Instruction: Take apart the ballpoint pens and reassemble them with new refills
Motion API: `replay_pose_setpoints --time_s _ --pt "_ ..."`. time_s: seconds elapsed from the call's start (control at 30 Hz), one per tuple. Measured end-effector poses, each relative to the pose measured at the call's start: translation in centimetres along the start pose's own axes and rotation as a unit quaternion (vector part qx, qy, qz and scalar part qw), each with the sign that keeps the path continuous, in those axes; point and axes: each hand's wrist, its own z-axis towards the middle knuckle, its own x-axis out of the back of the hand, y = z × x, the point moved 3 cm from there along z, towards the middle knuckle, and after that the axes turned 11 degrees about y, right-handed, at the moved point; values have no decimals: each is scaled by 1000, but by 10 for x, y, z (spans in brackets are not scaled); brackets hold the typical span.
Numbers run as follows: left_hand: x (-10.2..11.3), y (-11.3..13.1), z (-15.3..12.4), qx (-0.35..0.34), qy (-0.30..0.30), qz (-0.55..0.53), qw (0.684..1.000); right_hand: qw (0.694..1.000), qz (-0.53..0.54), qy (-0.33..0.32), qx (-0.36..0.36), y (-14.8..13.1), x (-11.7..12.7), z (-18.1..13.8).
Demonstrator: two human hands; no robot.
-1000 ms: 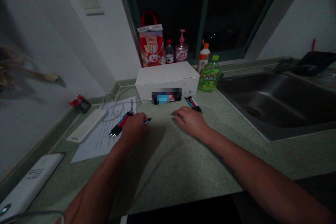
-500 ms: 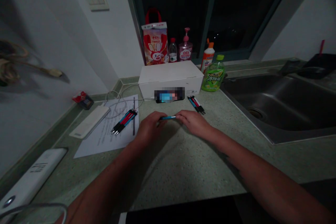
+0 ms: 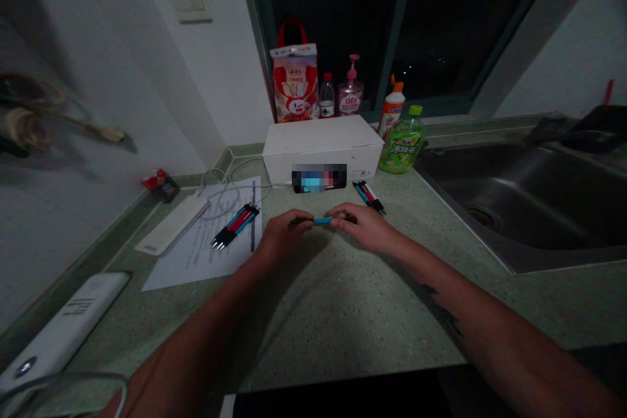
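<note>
A slim blue-and-black plastic pen point(image 3: 322, 221) runs lengthwise rightward from the left hand point(image 3: 285, 233) to the equally near right hand point(image 3: 366, 228), each grip apparently pinched on one end.

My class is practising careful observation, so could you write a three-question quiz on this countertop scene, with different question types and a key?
1. True or false: the left hand and the right hand hold the same blue pen.

2. Multiple choice: what lies beneath the group of pens nearer the left hand?
A. the sink
B. the paper sheet
C. the pump bottle

3. Fill in: seen in the picture, the green bottle stands to the ____ of the white box.

Key: 1. True. 2. B. 3. right.
</note>
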Motion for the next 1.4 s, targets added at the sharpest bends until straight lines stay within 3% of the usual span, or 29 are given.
replay_pose_setpoints --time_s 0.1,0.23,0.43,0.53,0.7,0.83,1.0,1.17,1.4 --pt "-4 3 -3 -33 -2 3 999 999 -35 -36 -11 0 -6 -3" --pt "-7 3 -6 -59 3 19 998 1000 4 7 17 -2 -8 -3" --pt "-8 1 -8 -82 6 21 996 999 -14 -28 5 -4 -13 -5" --pt "-8 1 -8 -89 7 18 996 1000 -2 7 18 -6 -12 -6" --pt "-8 0 -9 -93 2 24 995 999 -19 -31 -1 -4 -17 -7" --pt "-8 1 -9 -97 -2 25 995 1000 -9 23 14 -4 -15 -6" --pt "-8 4 -9 -107 -3 22 994 999 -23 -26 2 -4 -16 -6" --pt "-9 1 -9 -112 -2 31 993 1000 8 15 4 -1 -17 -7" --pt "-8 1 -9 -98 3 27 995 1000 -12 -16 9 -5 -16 -6"
